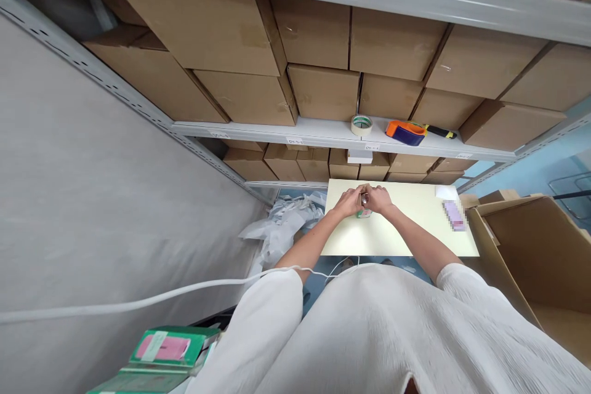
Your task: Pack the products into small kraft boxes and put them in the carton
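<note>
Grey metal shelving (258,130) fills the background, its tiers loaded with closed cardboard boxes (392,43); plain grey wall (92,184) at left. Middle tier, front edge: roll of pale tape (361,125), then an orange-and-blue tool (407,132), with a yellow-and-black tool (441,132) just beside it on the right. Small paper labels (294,141) run along the shelf lip. Small white box (359,156) sits one tier down.

Work surface: pale yellow board (392,240), in front of the person's white shirt (369,326). Left hand (349,202) and right hand (378,199) meet over its left part, both bare. Fingers of both hands are bent inward and clamped on a small shiny item (365,198) between them; individual fingertip contacts too small to tell. Small green item (364,213) shows directly below the fingers; cannot tell whether the two are joined.

Right end of board: a white piece (446,192) near the far edge, and a purple item (455,215) nearer the person, blurred by pixelation. Large open carton (535,246) stands to the right of the board. Crumpled white sheeting (290,218) lies to the left of it. White cable (138,303) crosses from the left side towards the shirt. Lower left: green box (173,346) with pink label.
</note>
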The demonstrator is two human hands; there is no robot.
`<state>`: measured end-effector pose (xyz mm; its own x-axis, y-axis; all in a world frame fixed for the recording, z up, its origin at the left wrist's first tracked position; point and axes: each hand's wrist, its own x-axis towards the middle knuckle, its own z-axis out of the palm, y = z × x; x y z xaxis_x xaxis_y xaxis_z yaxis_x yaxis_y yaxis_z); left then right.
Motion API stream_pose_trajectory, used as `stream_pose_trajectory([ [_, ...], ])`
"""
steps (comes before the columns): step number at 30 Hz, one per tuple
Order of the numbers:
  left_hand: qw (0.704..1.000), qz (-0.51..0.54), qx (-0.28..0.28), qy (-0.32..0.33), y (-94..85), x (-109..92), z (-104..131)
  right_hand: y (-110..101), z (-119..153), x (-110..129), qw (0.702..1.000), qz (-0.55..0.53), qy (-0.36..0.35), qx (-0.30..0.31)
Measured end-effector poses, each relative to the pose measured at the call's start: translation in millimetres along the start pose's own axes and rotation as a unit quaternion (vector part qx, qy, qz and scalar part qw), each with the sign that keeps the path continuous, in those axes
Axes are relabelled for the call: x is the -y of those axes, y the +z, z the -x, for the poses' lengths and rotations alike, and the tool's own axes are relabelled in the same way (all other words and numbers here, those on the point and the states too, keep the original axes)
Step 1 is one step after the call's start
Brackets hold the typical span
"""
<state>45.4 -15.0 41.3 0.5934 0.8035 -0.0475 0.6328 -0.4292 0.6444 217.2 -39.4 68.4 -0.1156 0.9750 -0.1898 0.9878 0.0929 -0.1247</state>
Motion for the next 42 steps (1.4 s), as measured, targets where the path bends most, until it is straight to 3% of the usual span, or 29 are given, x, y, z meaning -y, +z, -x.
stream_pose_trajectory([
  [7, 1.000, -0.012, -0.004, -0.024, 2.8, 2, -1, -23, 13, -16, 0.988, -0.122, 0.014, -0.093],
  [15, 1.000, -0.005, 0.008, -0.024, -5.4, -7, 1, -84, 12, -38, 0.932, -0.275, -0.010, -0.237],
  [21, 0.997, 0.014, -0.071, -0.029, -21.8, -31, -3, -110, 6, -46, 0.903, -0.338, 0.006, -0.264],
  [25, 0.992, 0.065, -0.094, -0.055, -31.2, -44, -6, -101, -1, -43, 0.878, -0.397, 0.026, -0.265],
  [29, 0.973, 0.174, -0.123, -0.089, -26.3, -39, -4, -76, -8, -41, 0.836, -0.489, 0.032, -0.247],
  [34, 0.924, 0.342, -0.148, -0.085, -14.3, -26, -9, -38, -10, -39, 0.799, -0.575, 0.020, -0.174],
  [38, 0.883, 0.452, -0.121, -0.049, -14.8, -22, -14, -28, -3, -34, 0.784, -0.612, -0.017, -0.102],
  [42, 0.910, 0.389, -0.132, -0.060, -16.5, -18, -13, -32, 2, -30, 0.760, -0.644, -0.045, -0.081],
])
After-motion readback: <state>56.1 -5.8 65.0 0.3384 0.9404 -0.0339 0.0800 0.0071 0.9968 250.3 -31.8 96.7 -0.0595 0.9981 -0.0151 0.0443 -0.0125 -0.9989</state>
